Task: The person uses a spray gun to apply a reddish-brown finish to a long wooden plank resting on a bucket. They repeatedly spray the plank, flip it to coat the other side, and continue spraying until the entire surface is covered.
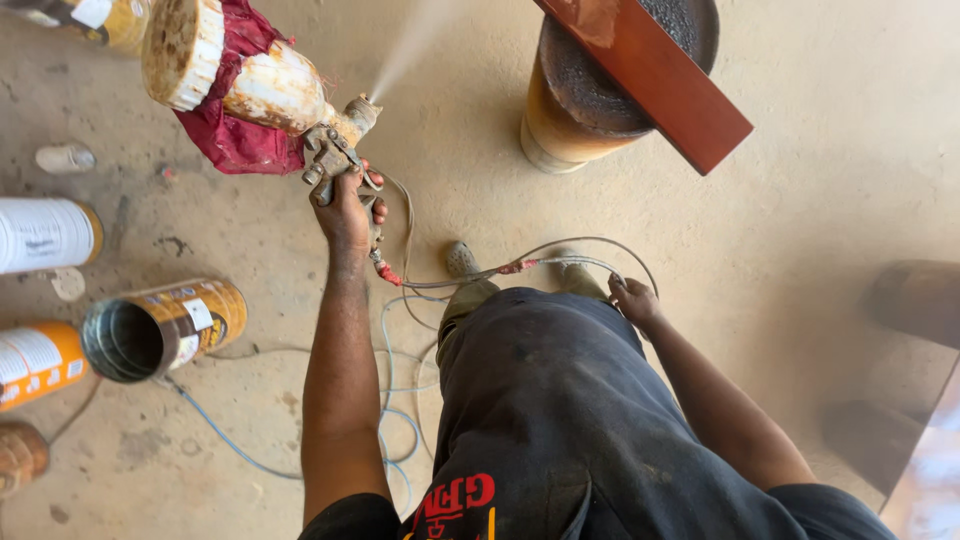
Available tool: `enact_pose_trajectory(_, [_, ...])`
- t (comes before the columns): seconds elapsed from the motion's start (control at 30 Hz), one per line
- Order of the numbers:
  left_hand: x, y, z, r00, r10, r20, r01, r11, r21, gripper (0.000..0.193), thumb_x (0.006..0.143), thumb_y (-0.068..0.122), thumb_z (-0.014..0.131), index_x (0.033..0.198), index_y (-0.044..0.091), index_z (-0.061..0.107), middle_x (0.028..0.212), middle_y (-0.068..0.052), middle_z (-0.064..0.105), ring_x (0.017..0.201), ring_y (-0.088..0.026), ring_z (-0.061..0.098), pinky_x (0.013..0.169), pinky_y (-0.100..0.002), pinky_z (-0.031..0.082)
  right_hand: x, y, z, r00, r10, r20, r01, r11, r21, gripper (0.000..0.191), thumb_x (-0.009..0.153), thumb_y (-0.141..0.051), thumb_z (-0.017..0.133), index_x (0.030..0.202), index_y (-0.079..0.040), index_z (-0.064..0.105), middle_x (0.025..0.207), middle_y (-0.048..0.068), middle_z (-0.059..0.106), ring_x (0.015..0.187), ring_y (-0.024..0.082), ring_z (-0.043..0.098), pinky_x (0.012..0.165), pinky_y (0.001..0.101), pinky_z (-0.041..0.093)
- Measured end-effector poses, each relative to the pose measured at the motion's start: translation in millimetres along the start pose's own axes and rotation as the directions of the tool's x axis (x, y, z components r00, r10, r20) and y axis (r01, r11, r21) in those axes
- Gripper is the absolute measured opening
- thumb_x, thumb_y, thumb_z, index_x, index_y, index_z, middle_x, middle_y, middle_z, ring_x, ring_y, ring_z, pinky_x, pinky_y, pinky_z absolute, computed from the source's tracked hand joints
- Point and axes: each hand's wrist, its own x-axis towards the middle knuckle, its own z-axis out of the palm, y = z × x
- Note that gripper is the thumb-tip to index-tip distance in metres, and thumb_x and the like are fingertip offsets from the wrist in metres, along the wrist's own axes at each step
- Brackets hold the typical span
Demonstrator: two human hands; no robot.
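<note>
- Dusty concrete floor (800,150), cans to the left of your left hand (347,208).
- Left hand closed on spray gun (335,145) grip; mist leaves the nozzle up-right toward red-brown plank (660,75) lying on a drum (570,115).
- Right hand (633,298) closed on hose (560,252), near your boots.
- Step looks like spraying the plank; next calls for steady aim, slack hose.
- Gun: rusty cup, red rag wrapped round it.

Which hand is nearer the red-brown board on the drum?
Right. The right hand holds the hose below the red-brown board; the left hand, gripping the spray gun, is farther off to its left.
</note>
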Motion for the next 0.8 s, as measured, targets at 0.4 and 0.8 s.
enact_pose_trajectory(0.4, [22,-3,-38,0.958,-0.028,0.284,-0.037,0.975,0.22,0.023,0.097,0.019,0.058,0.11,0.002,0.066,0.084,-0.008,0.071,0.048,-0.009,0.058,0.037,-0.025,0.043,-46,-23,70,0.98,0.143,-0.142,-0.144,0.99,-0.002,0.062,0.097,-0.06,0.053,0.111,-0.005,0.076,0.101,0.015,0.079,0.095,0.025,0.075,0.086,0.0411,0.057])
enact_pose_trajectory(0.8, [-35,-22,5,0.529,-0.376,0.76,0.124,0.921,0.369,0.027,0.097,0.021,0.061,0.116,0.003,0.069,0.089,-0.004,0.072,0.055,-0.006,0.058,0.047,-0.025,0.046,-53,-13,59,0.969,0.189,-0.161,-0.156,0.968,0.197,0.061,0.099,-0.056,0.055,0.114,-0.001,0.074,0.101,0.016,0.076,0.097,0.026,0.07,0.085,0.043,0.055])
